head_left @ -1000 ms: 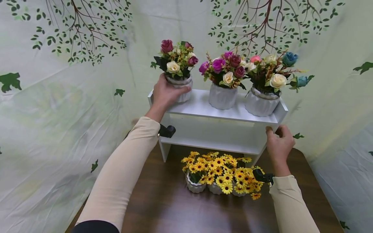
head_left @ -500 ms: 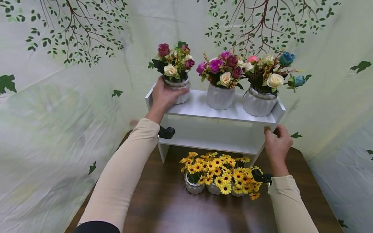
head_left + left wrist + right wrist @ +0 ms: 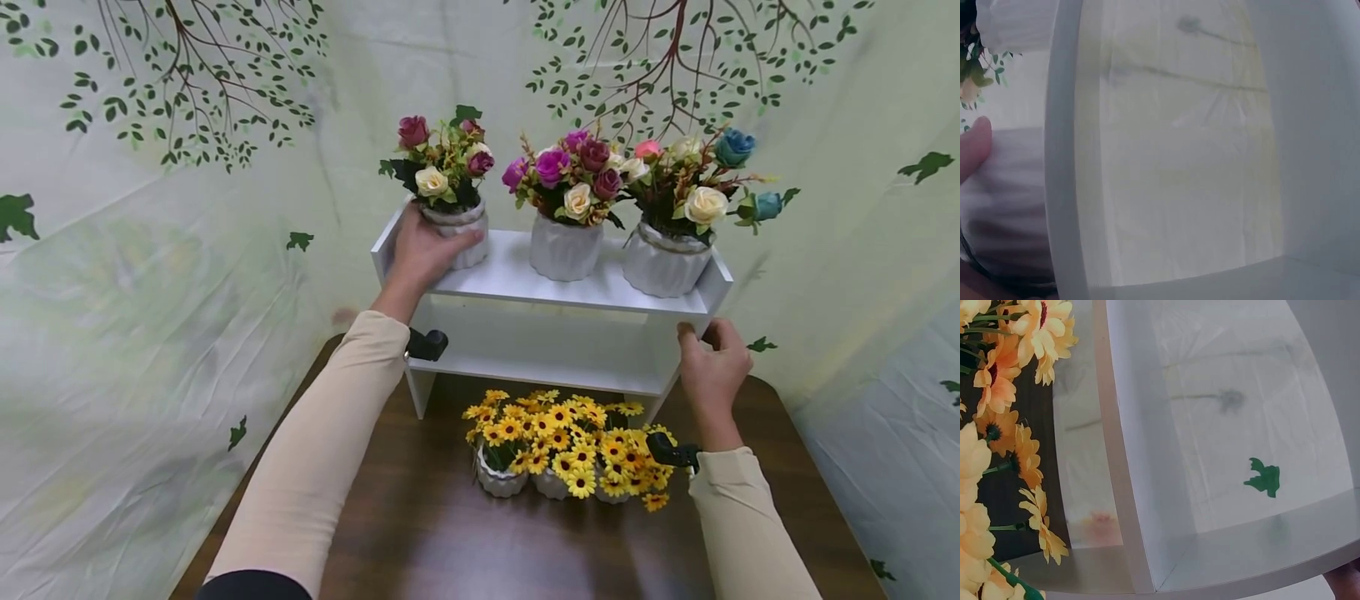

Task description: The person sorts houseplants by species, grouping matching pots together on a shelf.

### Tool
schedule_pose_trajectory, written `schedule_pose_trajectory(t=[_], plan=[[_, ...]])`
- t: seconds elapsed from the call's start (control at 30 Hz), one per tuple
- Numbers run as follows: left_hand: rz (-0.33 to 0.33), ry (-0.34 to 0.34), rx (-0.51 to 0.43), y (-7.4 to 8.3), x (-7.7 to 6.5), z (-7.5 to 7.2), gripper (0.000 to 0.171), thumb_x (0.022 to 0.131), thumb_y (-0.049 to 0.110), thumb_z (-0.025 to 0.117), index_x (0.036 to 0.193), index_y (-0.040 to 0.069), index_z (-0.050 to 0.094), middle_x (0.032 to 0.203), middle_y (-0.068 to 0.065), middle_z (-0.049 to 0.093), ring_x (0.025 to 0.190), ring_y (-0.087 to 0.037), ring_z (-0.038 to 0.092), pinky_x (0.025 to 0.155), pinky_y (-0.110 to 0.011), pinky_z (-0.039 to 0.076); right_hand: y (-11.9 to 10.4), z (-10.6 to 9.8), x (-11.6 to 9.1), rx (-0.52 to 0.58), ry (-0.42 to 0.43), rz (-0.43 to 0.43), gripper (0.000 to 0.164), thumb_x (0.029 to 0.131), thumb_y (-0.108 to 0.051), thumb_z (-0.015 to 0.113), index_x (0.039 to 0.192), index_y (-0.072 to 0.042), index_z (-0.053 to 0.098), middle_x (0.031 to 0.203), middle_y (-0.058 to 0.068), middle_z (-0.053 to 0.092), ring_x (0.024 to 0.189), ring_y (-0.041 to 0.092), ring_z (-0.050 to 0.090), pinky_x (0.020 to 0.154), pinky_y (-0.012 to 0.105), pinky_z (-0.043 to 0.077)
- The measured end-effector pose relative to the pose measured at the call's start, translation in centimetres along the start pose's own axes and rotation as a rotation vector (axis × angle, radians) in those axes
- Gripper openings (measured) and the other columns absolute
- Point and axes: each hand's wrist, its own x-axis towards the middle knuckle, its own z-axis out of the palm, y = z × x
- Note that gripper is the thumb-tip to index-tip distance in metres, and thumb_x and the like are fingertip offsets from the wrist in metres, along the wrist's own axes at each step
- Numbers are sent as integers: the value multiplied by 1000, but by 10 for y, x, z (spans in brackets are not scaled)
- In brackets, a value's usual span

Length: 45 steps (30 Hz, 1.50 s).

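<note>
My left hand (image 3: 426,250) grips a white ribbed flowerpot (image 3: 471,242) of dark red and cream artificial roses (image 3: 442,171), at the left end of the top board of a white two-tier shelf (image 3: 510,279). In the left wrist view the thumb (image 3: 975,147) presses on the pot's side. Down at the shelf's right end, my right hand (image 3: 716,367) pinches the edge of the side panel; some of its fingers are hidden behind the panel. A pot with purple roses (image 3: 566,246) stands mid-board. Another with cream and blue roses (image 3: 667,262) stands at the right.
Several white pots of yellow daisies (image 3: 570,442) stand in a row on the dark wooden table (image 3: 480,550), in front of the shelf. The lower board (image 3: 547,358) bears nothing visible. Behind hangs a pale cloth (image 3: 405,67) printed with branches and leaves.
The head view has shifted slightly. The roses in my left hand's pot sit a little lower and farther left against the shelf. My right hand keeps its place on the side panel.
</note>
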Motion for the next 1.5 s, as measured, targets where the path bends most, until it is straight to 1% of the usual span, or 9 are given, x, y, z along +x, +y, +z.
schedule_pose_trajectory(t=[0.27, 0.43, 0.53, 0.6, 0.73, 0.83, 0.97, 1.2, 1.5], plan=[[163, 237, -45, -24, -48, 4, 83, 86, 26, 73, 152, 2, 27, 153, -18, 42, 143, -29, 42, 118, -40, 36, 0, -1, 1, 2, -8, 3, 18, 87, -14, 68, 96, 2, 69, 76, -33, 52, 76, -11, 52, 69, 11, 40], [518, 429, -152, -87, -112, 23, 41, 86, -2, 66, 125, -9, 54, 118, -21, 65, 112, -32, 62, 101, -30, 50, 0, -2, 0, -21, -17, 5, 20, 88, -16, 67, 99, 1, 68, 80, -29, 53, 78, -11, 52, 70, 11, 40], [591, 414, -124, -137, -150, 38, 27, 82, -11, 65, 108, -7, 63, 102, -17, 69, 93, -29, 65, 89, -23, 52, 0, -2, 0, -25, -23, 1, 21, 89, -17, 66, 100, 0, 68, 83, -27, 53, 79, -11, 52, 71, 11, 40], [532, 358, -95, -168, -175, 48, 24, 80, -14, 66, 102, -4, 66, 96, -14, 70, 86, -25, 65, 82, -21, 52, 0, -2, 0, -27, -22, -1, 20, 89, -17, 66, 99, 0, 67, 82, -28, 53, 79, -11, 51, 70, 11, 40], [188, 161, -84, -212, -220, 64, 23, 82, -9, 68, 103, 1, 66, 97, -14, 72, 82, -13, 66, 75, -20, 55, 0, -3, 1, -27, -24, 12, 19, 88, -17, 68, 95, 1, 66, 77, -30, 51, 77, -10, 51, 69, 12, 39], [-64, 50, -101, -229, -246, 72, 24, 85, -3, 68, 109, 1, 65, 103, -17, 72, 83, -8, 65, 74, -21, 55, 0, -4, 1, -21, -49, 34, 19, 88, -19, 69, 94, -1, 65, 79, -26, 55, 78, -9, 52, 69, 12, 40], [-230, -44, -134, -240, -266, 87, 29, 85, 0, 68, 113, -3, 61, 107, -19, 70, 80, -3, 62, 72, -19, 52, -1, -6, 2, -10, -73, 67, 17, 88, -23, 69, 92, -6, 65, 85, -16, 62, 81, -7, 55, 71, 13, 42], [-272, -65, -134, -236, -273, 117, 43, 79, 1, 73, 119, -4, 57, 113, -20, 66, 90, -19, 63, 75, -24, 52, -5, -7, 3, -42, -95, 93, 13, 90, -24, 67, 94, -12, 65, 95, -9, 66, 87, -6, 55, 73, 13, 43], [-153, -105, 17, -228, -245, 138, 90, 69, 32, 86, 141, 0, 43, 137, -21, 54, 125, -37, 54, 101, -55, 46, -8, -6, 7, -79, -148, 67, 37, 92, -25, 64, 124, -6, 56, 118, 6, 67, 94, -6, 55, 84, 19, 47]])
